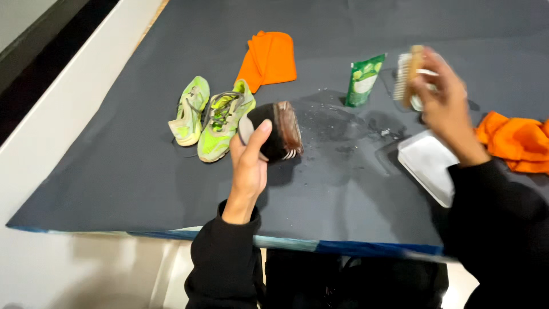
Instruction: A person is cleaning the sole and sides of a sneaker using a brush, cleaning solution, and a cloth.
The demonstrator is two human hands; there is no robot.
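Observation:
My left hand point(250, 160) holds a black shoe point(275, 131) with a brown sole and white stripes, lifted over the dark grey table cover point(143, 171), sole turned to the right. My right hand point(443, 103) grips a wooden scrub brush point(407, 71) with pale bristles facing left, raised above the right part of the table. A pair of neon yellow-green sneakers point(209, 117) lies left of the black shoe. Water drops and a wet patch point(337, 123) spread between the two hands.
An orange cloth point(269, 57) lies behind the sneakers. A green pouch point(363, 80) stands near the brush. A white tray point(429, 163) sits under my right arm, with another orange cloth point(517, 143) at the right edge. The table's front edge runs close to my body.

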